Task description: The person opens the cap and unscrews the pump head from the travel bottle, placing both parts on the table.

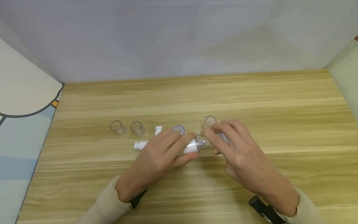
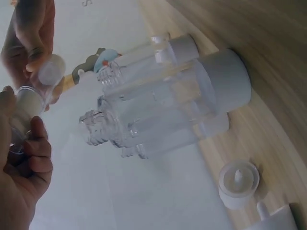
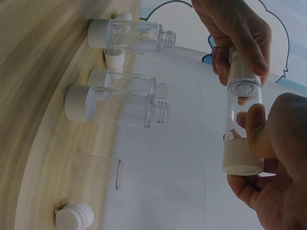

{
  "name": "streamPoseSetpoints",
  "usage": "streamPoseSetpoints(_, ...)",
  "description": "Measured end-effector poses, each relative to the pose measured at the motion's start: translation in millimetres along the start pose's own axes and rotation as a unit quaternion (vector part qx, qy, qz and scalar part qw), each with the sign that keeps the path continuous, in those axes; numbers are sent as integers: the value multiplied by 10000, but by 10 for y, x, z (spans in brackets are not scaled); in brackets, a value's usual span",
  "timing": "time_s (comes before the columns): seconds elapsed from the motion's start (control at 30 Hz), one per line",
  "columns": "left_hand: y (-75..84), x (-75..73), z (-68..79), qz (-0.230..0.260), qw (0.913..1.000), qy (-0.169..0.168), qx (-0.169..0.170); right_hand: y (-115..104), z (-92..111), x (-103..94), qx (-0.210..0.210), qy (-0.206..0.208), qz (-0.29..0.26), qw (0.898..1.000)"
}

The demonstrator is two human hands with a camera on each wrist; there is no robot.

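Note:
Both hands hold a clear bottle (image 3: 242, 115) with white ends, roughly level above the table. My left hand (image 1: 162, 152) grips its white cylindrical section (image 1: 191, 147), beside a clear collar (image 3: 244, 88). At the other end, my right hand (image 1: 241, 152) curls round the clear part and a wider white end piece (image 3: 242, 157). Whether the two halves are joined, I cannot tell. Around them, in the wrist views, stand several clear bottles (image 2: 153, 105) with white bases and bare threaded necks. A white cap (image 2: 237, 184) with a small nozzle inside stands near them.
Several clear open cylinders stand across the wooden table (image 1: 179, 193): two left (image 1: 116, 126) (image 1: 136, 126), a blue-rimmed one (image 1: 179, 129) in the middle, another (image 1: 210, 121) by my right hand. White pieces (image 1: 158, 129) (image 1: 139, 145) lie partly behind my left hand.

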State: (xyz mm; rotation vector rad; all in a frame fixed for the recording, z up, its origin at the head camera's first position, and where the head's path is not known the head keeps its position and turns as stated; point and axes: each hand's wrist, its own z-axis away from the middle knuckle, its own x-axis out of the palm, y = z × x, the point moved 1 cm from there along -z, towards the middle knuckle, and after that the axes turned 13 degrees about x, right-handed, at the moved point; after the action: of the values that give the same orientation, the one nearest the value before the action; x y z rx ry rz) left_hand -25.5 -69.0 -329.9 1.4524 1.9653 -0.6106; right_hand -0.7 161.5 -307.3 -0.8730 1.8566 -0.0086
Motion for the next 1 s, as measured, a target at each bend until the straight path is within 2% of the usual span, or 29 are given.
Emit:
streamPoseSetpoints(0.17,10,-13,4,-382,9991,-81,140,26,8,11,66,-110,-210,9997)
streamPoseSetpoints(0.3,6,-21,18,-691,9975,-90,144,9,-18,23,-181,-42,195,9996)
streamPoseSetpoints(0.4,12,-17,27,-701,9974,-180,65,-6,-21,27,-261,-17,449,9986)
streamPoseSetpoints(0.53,31,-4,20,-883,9942,-612,-5,-15,-14,41,-255,-70,719,9971)
streamPoseSetpoints(0.67,48,15,-13,-1485,9821,-1128,279,-11,-5,63,-108,-376,960,9946)
streamPoseSetpoints(0.77,58,19,-31,-1772,9745,-1282,501,-12,5,75,20,-512,1058,9931)
streamPoseSetpoints(0.87,63,14,-42,-1820,9733,-1280,560,-11,17,85,101,-400,1056,9936)
streamPoseSetpoints(1.0,59,14,-58,-1760,9760,-1136,592,1,32,119,137,-133,1026,9945)
